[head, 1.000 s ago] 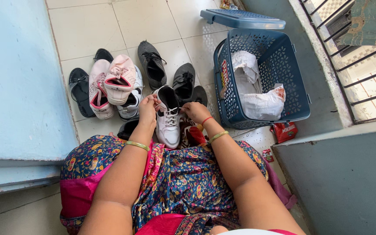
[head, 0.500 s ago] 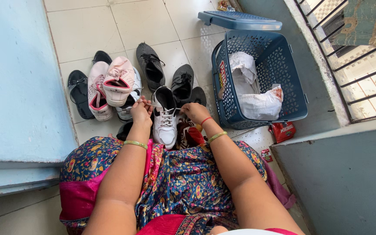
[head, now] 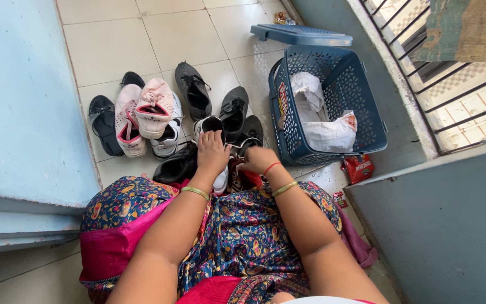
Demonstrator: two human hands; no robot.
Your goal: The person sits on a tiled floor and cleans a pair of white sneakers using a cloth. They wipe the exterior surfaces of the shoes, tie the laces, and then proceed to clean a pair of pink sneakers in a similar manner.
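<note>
White sneaker [head: 214, 125] under both hands.

I see the white sneaker [head: 212, 128] lying upright under my left hand [head: 211, 153], heel toward me, laces beside my right hand [head: 254, 159].

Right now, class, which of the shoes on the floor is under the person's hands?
The white laced shoe right in front of the knees; the left hand lies over it, while the pink, black and grey shoes sit untouched.
</note>
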